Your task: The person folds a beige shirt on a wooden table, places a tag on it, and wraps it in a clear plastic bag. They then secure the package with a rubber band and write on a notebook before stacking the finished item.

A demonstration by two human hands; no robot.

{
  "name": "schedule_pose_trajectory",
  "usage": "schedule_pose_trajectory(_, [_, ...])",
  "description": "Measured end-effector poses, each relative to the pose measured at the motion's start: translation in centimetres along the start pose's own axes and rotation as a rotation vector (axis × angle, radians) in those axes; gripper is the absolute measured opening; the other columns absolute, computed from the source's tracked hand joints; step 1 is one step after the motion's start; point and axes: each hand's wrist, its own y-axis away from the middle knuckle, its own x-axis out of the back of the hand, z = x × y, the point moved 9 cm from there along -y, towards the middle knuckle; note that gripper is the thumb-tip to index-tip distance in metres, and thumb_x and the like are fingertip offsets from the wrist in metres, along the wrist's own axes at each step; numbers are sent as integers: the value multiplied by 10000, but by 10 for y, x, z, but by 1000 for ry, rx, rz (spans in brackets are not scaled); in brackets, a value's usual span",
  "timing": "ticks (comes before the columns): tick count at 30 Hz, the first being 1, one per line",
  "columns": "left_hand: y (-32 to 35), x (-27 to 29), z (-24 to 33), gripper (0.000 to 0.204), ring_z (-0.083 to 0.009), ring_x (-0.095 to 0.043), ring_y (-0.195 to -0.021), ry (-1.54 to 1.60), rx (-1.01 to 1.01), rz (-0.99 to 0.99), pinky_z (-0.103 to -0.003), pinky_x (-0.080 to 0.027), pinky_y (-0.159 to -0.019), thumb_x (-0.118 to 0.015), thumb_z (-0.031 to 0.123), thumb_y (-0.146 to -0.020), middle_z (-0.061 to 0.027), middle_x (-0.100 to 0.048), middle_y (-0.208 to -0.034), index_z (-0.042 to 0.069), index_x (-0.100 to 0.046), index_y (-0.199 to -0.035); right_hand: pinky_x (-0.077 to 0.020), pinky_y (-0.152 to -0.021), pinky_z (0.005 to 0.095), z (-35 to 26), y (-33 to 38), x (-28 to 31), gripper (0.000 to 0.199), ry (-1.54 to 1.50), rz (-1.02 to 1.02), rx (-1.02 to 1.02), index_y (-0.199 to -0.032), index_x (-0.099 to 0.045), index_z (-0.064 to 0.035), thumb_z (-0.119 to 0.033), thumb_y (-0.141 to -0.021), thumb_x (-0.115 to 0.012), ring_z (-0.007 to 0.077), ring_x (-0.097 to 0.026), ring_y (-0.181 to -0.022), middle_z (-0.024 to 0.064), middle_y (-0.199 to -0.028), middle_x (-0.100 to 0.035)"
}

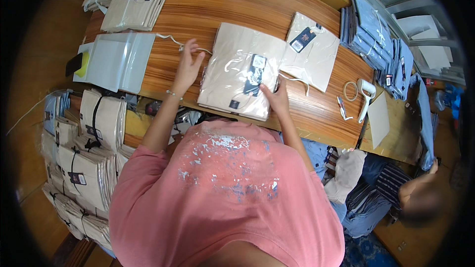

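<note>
A thick stack of cream folded garments in clear plastic bags (230,64) lies before me on the wooden table, a dark tag showing on the top one. My right hand (278,100) grips its right edge near the front corner, thumb on top and fingers hidden behind. Left of the stack is my left hand (187,66), raised with thumb and fingers apart. A white string (168,36) passes at its fingertips toward the stack's left edge; another length of string (302,80) comes out on the right. One more bagged cream garment (316,52) with a dark tag lies beyond on the right.
Tied cream bundles (136,7) and clear plastic bags (131,59) sit left on the table (208,0). Blue folded garments (371,34), a white tagging gun (365,96), a tape ring (350,91) and small snips (342,108) lie right. More bundles (91,163) stand lower left. Another person's arm (420,183) shows lower right.
</note>
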Motion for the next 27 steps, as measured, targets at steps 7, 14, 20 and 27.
schedule_pose_trajectory(7, [24,-55,-58,417,-183,-487,-1056,476,307,-122,-286,-366,-942,-445,333,-963,-116,-531,-1122,-4,-450,-1210,-484,-715,268,28,-6,14,398,-208,-198,-262,-1111,-551,29,-174,-800,-696,153,-606,-840,123,-981,-642])
schedule_pose_trajectory(14, [28,-72,-50,528,-174,-518,-1012,323,306,-244,-268,-415,-876,-578,232,-899,-140,-540,-1114,-47,-371,-1298,-528,-738,296,24,5,73,399,-520,-55,-446,-1193,-495,1,-15,-811,-608,189,-621,-893,137,-1063,-612])
schedule_pose_trajectory(20, [27,-72,-63,478,-163,-536,-972,517,365,-131,-265,-432,-843,-586,175,-886,-134,-567,-1093,-53,-409,-1267,-563,-626,350,59,62,166,387,-750,-34,-911,-1124,-494,47,-102,-789,-616,238,-656,-752,172,-963,-637])
schedule_pose_trajectory(27, [26,-66,-65,316,-149,-534,-957,479,322,-173,-272,-419,-857,-554,163,-896,-108,-595,-1039,-42,-506,-1132,-490,-824,306,-58,46,232,576,-271,174,-391,-1302,-381,23,-33,-774,-604,211,-600,-945,153,-1129,-566])
